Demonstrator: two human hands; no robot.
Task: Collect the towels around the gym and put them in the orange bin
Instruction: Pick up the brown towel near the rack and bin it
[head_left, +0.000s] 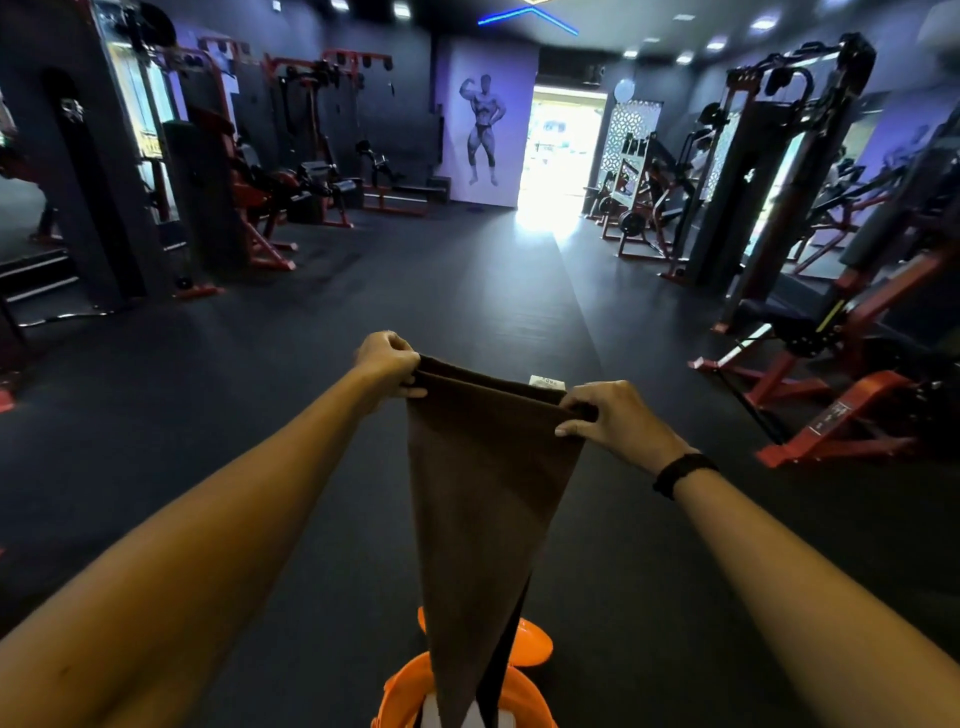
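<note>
Dark rubber gym floor (467, 291) below: both hands, left hand (387, 364) and right hand (613, 415), pinch the folded brown cloth towel (483, 499) by its top corners, its long axis hanging straight down into the orange plastic bin (402, 691).

Both arms reach out straight in front, bare to the elbow and past it. The left hand (387, 364) is up high, a little farther out than the other. Its fingers (410, 382) are curled and pinch one top corner of a towel (483, 467). The right hand (608, 415) is a bit lower and nearer. Its fingers are bent too, and they pinch the other top corner, with the thumb underneath. The two hands are apart. The right wrist wears a black band (683, 474).
</note>
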